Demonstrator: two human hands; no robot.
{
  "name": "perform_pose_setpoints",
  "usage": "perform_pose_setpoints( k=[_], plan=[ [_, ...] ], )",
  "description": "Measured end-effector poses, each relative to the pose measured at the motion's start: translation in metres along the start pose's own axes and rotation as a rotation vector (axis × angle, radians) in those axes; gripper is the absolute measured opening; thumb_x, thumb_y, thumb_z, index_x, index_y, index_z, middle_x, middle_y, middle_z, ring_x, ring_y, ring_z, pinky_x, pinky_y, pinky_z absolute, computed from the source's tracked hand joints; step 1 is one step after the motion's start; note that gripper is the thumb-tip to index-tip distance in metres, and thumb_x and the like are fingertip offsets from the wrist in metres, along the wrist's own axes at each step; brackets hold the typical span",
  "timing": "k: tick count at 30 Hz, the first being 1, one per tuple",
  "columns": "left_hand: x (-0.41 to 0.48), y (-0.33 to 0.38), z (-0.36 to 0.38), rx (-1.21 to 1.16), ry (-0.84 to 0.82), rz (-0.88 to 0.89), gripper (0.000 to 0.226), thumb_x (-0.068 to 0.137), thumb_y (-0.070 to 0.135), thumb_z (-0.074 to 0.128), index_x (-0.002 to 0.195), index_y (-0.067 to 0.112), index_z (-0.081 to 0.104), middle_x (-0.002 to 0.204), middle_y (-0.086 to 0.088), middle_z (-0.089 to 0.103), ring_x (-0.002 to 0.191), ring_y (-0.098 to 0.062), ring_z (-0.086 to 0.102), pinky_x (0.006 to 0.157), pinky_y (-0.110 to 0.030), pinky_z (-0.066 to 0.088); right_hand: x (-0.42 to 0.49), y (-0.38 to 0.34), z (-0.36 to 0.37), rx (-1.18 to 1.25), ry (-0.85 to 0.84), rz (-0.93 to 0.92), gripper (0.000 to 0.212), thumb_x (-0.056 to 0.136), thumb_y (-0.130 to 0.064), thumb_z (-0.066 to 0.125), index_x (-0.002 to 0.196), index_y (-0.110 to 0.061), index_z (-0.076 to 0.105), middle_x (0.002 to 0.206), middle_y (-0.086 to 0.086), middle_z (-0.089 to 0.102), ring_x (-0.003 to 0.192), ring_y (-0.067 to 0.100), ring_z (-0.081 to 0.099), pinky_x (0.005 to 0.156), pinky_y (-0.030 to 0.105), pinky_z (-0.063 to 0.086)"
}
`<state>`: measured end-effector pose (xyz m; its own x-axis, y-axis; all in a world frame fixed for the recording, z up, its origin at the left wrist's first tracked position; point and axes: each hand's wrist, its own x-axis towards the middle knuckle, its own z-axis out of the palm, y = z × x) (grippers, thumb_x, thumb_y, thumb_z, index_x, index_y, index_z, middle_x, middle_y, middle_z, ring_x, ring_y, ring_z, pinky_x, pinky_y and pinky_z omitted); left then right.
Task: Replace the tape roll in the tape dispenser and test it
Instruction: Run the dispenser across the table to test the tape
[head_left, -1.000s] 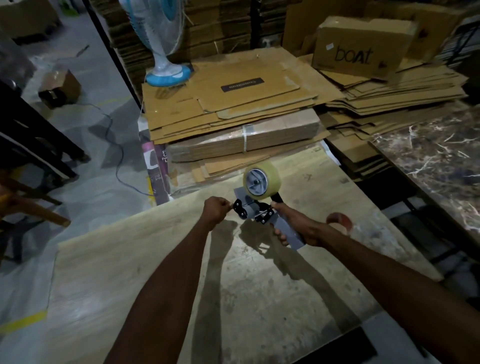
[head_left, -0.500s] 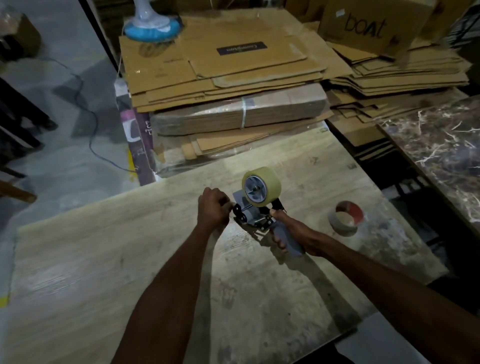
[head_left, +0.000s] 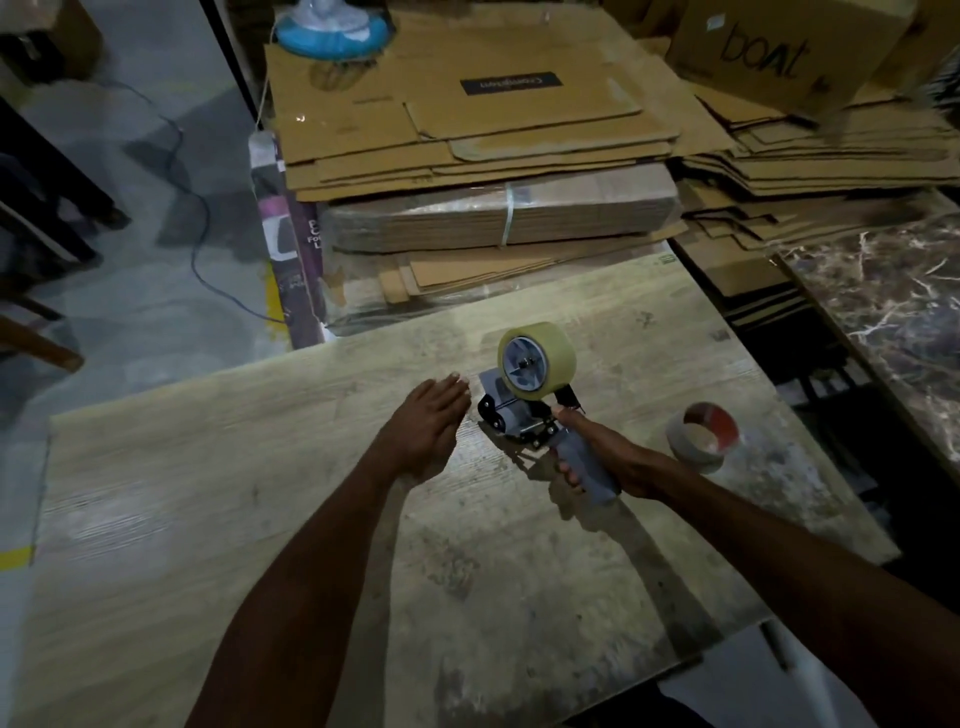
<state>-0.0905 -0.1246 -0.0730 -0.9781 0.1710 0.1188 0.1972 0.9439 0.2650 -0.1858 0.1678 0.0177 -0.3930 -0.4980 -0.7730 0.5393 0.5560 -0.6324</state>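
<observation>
A grey tape dispenser (head_left: 511, 415) rests with its roller end down on the wooden table (head_left: 260, 509). A full pale-yellow tape roll (head_left: 535, 366) sits on its hub. My right hand (head_left: 597, 457) is wrapped around the dispenser's grey handle. My left hand (head_left: 428, 428) lies flat and open on the table just left of the roller, fingers extended, holding nothing. An almost used-up tape roll (head_left: 701, 436) with a reddish inner core lies on the table to the right of my right hand.
Stacks of flattened cardboard (head_left: 467, 156) rise beyond the table's far edge, with a "boat" box (head_left: 769, 52) at the back right. A fan's blue base (head_left: 332, 31) stands on the cardboard. A marble surface (head_left: 893, 312) lies to the right; a cable (head_left: 202, 249) crosses the floor at left.
My left hand has let go of the dispenser's front end and opened flat on the table. The view tilted downward; the dispenser sits lower on the tabletop.
</observation>
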Motion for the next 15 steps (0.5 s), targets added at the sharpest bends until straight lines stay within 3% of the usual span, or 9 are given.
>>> perform_pose_setpoints(
  k=[2, 5, 8, 10, 15],
  plan=[
    [-0.004, -0.004, -0.005, 0.063, -0.153, 0.064, 0.060, 0.108, 0.037, 0.026, 0.160, 0.009, 0.034, 0.167, -0.014, 0.027, 0.158, -0.027, 0.018, 0.126, -0.042, 0.006, -0.001, -0.003, 0.001, -0.019, 0.007, 0.008, 0.081, 0.083, -0.077, 0.050, 0.115, -0.003, 0.063, 0.101, 0.022, 0.062, 0.087, 0.033, 0.065, 0.082, 0.043, 0.048],
    [-0.004, -0.004, -0.012, 0.085, -0.342, 0.052, 0.073, 0.108, 0.058, 0.021, 0.165, 0.013, 0.011, 0.173, -0.010, 0.006, 0.160, -0.022, -0.001, 0.130, -0.043, -0.002, -0.004, -0.007, 0.004, 0.001, -0.041, 0.066, 0.080, 0.081, -0.075, 0.050, 0.098, 0.002, 0.062, 0.083, 0.018, 0.066, 0.074, 0.031, 0.065, 0.074, 0.040, 0.052],
    [0.002, -0.001, -0.019, 0.143, -0.450, 0.044, 0.108, 0.092, 0.085, 0.035, 0.166, 0.010, 0.007, 0.173, -0.010, 0.000, 0.161, -0.023, 0.000, 0.130, -0.045, 0.002, -0.009, -0.011, 0.007, 0.056, -0.062, 0.113, 0.078, 0.080, -0.070, 0.051, 0.097, 0.004, 0.066, 0.083, 0.020, 0.070, 0.072, 0.033, 0.068, 0.069, 0.039, 0.056],
    [0.006, -0.001, -0.023, 0.175, -0.482, 0.044, 0.126, 0.079, 0.095, 0.041, 0.166, 0.009, 0.007, 0.173, -0.008, -0.001, 0.161, -0.023, 0.001, 0.129, -0.048, 0.005, -0.013, -0.013, 0.011, 0.084, -0.057, 0.100, 0.074, 0.075, -0.070, 0.056, 0.093, 0.001, 0.065, 0.076, 0.017, 0.065, 0.061, 0.028, 0.063, 0.060, 0.034, 0.051],
    [0.016, 0.007, -0.025, 0.225, -0.525, 0.083, 0.131, 0.078, 0.095, 0.044, 0.165, 0.008, -0.002, 0.172, -0.011, -0.006, 0.160, -0.026, -0.003, 0.127, -0.053, 0.001, -0.011, -0.016, 0.008, 0.146, -0.064, 0.064, 0.069, 0.086, -0.071, 0.054, 0.098, -0.004, 0.061, 0.067, 0.011, 0.046, 0.052, 0.022, 0.042, 0.052, 0.032, 0.033]
  ],
)
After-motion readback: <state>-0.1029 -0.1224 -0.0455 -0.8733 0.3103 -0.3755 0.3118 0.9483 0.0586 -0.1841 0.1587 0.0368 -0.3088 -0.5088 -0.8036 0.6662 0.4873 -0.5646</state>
